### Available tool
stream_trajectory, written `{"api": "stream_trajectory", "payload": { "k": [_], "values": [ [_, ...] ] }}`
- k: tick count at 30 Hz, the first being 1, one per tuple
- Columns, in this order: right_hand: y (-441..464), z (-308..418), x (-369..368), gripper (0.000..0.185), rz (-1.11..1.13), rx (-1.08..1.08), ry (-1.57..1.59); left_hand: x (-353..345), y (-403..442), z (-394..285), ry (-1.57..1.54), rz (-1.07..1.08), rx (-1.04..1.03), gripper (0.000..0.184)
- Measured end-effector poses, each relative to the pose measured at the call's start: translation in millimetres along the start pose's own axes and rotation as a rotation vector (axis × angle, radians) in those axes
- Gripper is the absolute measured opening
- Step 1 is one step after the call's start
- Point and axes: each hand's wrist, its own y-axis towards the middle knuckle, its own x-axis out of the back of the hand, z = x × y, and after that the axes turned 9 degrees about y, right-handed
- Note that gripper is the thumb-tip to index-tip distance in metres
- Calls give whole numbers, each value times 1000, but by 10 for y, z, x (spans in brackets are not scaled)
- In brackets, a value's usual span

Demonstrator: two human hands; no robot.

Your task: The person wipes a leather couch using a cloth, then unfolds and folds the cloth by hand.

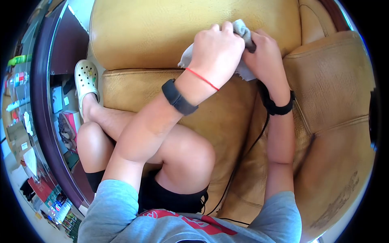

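- Closing around a bunched grey cloth (242, 29), the fingers of the left hand (219, 46) and right hand (265, 54) are gripping it side by side.
- The cloth is poking up between the two fists, over the tan sofa (194, 24); the paired hold is probably keeping it gathered.
- Paler fabric (245, 72) is showing below the hands; whether it belongs to the cloth, I cannot tell.
- Both hands are hiding most fingertips and the cloth's middle.
- Black wristbands (178, 97) are circling both wrists; a black cable (259, 135) is trailing near the right one, its upper end unclear.
- One clog (86, 77) is showing; the other foot is hiding from view.
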Motion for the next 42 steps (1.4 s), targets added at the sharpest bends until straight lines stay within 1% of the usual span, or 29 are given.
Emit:
{"api": "stream_trajectory", "payload": {
  "k": [4, 5, 9, 12, 13, 15, 16, 17, 18, 19, 20, 21, 22, 23, 24, 26, 28, 29, 30, 32, 33, 36, 38, 39, 42],
  "values": [
    [-66, -27, -21, 16, 59, 26, 62, 94, -78, -64, 12, 125, -33, 5],
    [-81, -38, -39, 15, 80, 21, 85, 107, -102, -71, 4, 165, -26, 9],
    [-100, 79, -57, 14, 216, 3, 131, 244, -208, -5, -53, 335, 23, 11],
    [-106, 119, -54, 17, 209, -28, 112, 193, -292, -5, -66, 256, 68, 12],
    [-117, 114, -54, 19, 202, -40, 99, 173, -302, -35, -98, 270, 118, 16],
    [-119, 136, 25, 23, 21, -18, 164, 155, -273, -89, -150, 96, 139, 21],
    [-100, 147, 70, 26, -73, -6, 196, 119, -248, -78, -143, 19, 148, 28],
    [-85, 134, 107, 32, -213, 65, 181, 84, -222, -66, -134, -59, 157, 35],
    [-63, 112, 129, 32, -317, 91, 131, 48, -193, -55, -125, -136, 166, 43],
    [-35, 76, 151, 33, -429, 116, 76, -60, -128, -27, -72, -289, 119, 47],
    [-9, 12, 191, 33, -547, 138, 11, -2, -68, -45, -138, -196, 111, 51],
    [-4, -82, 183, 39, -572, 145, -77, 55, -9, -64, -202, -102, 108, 55],
    [-40, -134, 176, 41, -563, 107, -132, 114, 49, -84, -263, -9, 112, 59],
    [-70, -231, 100, 43, -544, 80, -169, 179, 122, -137, -435, 175, 200, 59],
    [-88, -305, 34, 44, -521, 54, -205, 27, 72, -119, -303, 98, 98, 59],
    [-78, -354, -18, 40, -509, 63, -192, -281, -30, -83, -9, -94, -68, 59],
    [-70, -347, -32, 37, -469, 47, -133, -275, 34, -20, -21, -61, -31, 58],
    [-54, -344, -29, 35, -438, 29, -81, -279, 62, -20, -18, -109, -25, 53],
    [-45, -343, -11, 32, -408, 14, -28, -269, 101, -23, -34, -112, -24, 49],
    [-57, -291, 24, 34, -341, -48, 38, -215, 165, -29, -68, -112, -26, 40],
    [-70, -264, 33, 35, -307, -78, 74, -177, 173, -38, -88, -85, -32, 37],
    [-63, -191, 142, 34, -101, -191, 194, -99, 170, -57, -152, -6, -48, 28],
    [-57, -138, 213, 33, -56, -230, 289, -31, 136, -51, -213, 31, -45, 25],
    [-53, -138, 236, 33, -28, -240, 332, 44, 148, -113, -258, 101, -4, 25],
    [-82, -172, 137, 30, -288, -112, 328, -5, 245, -7, -249, 265, 68, 24]
  ]
}}
